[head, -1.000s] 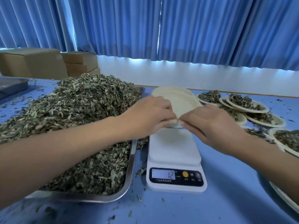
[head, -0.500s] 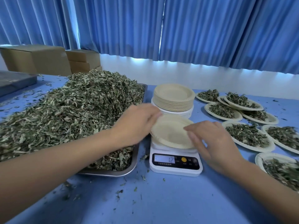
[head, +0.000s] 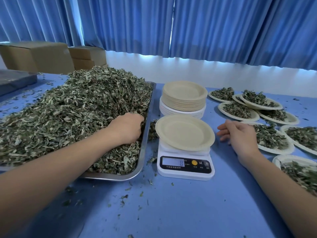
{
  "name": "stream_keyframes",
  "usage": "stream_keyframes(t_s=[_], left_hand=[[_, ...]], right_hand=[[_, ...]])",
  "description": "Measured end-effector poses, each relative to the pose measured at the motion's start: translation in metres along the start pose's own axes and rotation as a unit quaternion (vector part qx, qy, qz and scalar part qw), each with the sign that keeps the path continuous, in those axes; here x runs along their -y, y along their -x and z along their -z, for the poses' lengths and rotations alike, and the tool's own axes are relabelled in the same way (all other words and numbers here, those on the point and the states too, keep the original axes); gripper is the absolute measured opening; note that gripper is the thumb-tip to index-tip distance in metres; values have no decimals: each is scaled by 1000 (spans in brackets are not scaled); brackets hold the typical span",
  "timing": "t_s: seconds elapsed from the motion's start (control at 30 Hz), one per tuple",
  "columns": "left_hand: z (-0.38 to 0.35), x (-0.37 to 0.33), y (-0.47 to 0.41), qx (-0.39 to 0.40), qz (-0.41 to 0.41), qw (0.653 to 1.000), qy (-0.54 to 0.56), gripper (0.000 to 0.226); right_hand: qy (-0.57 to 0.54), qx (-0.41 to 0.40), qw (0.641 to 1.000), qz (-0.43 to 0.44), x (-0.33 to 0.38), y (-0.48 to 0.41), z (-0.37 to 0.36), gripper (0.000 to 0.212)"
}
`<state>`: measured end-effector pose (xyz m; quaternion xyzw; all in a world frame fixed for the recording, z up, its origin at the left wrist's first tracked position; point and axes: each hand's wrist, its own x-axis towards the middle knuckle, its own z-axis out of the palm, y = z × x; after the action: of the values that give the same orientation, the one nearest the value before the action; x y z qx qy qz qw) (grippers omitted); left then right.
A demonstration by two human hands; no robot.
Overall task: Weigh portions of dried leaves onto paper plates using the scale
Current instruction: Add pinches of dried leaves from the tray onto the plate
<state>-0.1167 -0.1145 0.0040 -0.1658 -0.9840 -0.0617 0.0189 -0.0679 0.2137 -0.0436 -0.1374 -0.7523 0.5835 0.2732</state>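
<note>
On the blue surface (head: pixel 171 212), as seen from the head camera, a white scale (head: pixel 185 166) stands at centre. One empty paper plate (head: pixel 184 132) rests on its platform. Left of the scale, a metal tray (head: pixel 145 134) carries a heap of dried leaves (head: pixel 77 109). Left hand (head: pixel 127 129): fingers curled down into the heap near the tray's right edge, grasping dried leaves; fingertips buried. Right hand (head: pixel 240 134): fingers released, loosely spread, holding nothing, just right of the paper plate. Behind the scale sits a stack of plates (head: pixel 184 98). Filled plates (head: pixel 238 109) lie further right.
</note>
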Motion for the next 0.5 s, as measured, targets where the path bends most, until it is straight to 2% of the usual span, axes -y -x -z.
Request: stream_keyframes(t_s=[0.13, 0.27, 0.5], left_hand=[[1, 4, -2, -14, 15, 1000, 7, 33], [10, 6, -5, -57, 27, 997, 39, 26], [27, 1, -12, -119, 28, 987, 100, 41]], right_hand=[[27, 34, 999, 5, 3, 4, -3, 40], [31, 41, 999, 11, 4, 4, -2, 39], [29, 50, 998, 19, 2, 4, 1, 39]])
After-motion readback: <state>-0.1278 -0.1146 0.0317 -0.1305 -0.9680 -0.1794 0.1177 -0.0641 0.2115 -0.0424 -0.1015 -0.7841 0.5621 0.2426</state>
